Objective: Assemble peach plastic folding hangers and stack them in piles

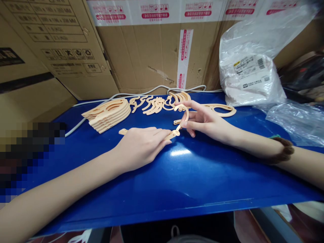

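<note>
My left hand (143,146) is closed around a beige plastic hanger arm (123,132), most of which its fingers cover. One end of the arm sticks out past the fingertips. A curved beige hanger hook (187,116) is pinched in my right hand (207,121), and its lower end meets the exposed end of the arm. I cannot tell whether the two are joined. Just behind my right hand lies a beige looped hanger piece (227,110), partly hidden by the hand. A slim beige piece (177,122) shows beside my right fingers.
A stack of beige hanger arms (108,114) stands at the left back. Loose hooks (154,105) lie along the back, near a white cable (141,92). Cardboard boxes (146,57) wall the blue table (162,189). White plastic packaging (250,74) sits at the right.
</note>
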### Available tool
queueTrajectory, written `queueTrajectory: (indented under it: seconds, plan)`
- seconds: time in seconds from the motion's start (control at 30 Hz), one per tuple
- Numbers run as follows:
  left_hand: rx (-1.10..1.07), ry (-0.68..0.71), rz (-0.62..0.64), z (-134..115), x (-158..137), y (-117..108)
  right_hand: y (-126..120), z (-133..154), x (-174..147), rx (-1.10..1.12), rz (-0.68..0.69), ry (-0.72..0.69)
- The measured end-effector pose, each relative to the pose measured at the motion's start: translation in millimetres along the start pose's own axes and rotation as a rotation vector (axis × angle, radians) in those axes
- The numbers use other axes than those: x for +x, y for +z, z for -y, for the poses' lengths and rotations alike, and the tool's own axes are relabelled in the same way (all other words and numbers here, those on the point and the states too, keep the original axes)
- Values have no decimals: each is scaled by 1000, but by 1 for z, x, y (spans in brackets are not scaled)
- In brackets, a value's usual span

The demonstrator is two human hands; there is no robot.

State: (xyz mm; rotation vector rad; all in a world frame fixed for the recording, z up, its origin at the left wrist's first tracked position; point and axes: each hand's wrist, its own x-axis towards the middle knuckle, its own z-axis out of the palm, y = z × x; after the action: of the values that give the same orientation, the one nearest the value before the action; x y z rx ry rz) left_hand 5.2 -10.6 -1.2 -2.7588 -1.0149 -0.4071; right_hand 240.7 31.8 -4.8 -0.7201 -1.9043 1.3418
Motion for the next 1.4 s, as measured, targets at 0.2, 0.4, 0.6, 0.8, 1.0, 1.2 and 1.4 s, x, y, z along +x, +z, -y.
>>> queueTrajectory:
  seconds: [0.2,0.4,0.6,0.8,1.0,1.2,1.4]
  plan:
    - [38,-14,38,-3,2,0,2,3,-2,-126,14,-50]
    - [70,35,32,-1,2,1,5,5,-4,-196,27,-77]
    - [178,134,-32,-1,2,1,8,7,-5,-195,19,-66]
    - [273,153,-106,-2,4,0,12,10,-6,-181,1,-37]
    - [178,57,36,-3,3,-3,17,11,-8,-233,15,-49]
    - [-42,-128,117,-1,2,-10,18,8,-7,-315,-83,-94]
    - [-594,-325,103,-2,4,-14,5,5,-6,-781,-193,-198]
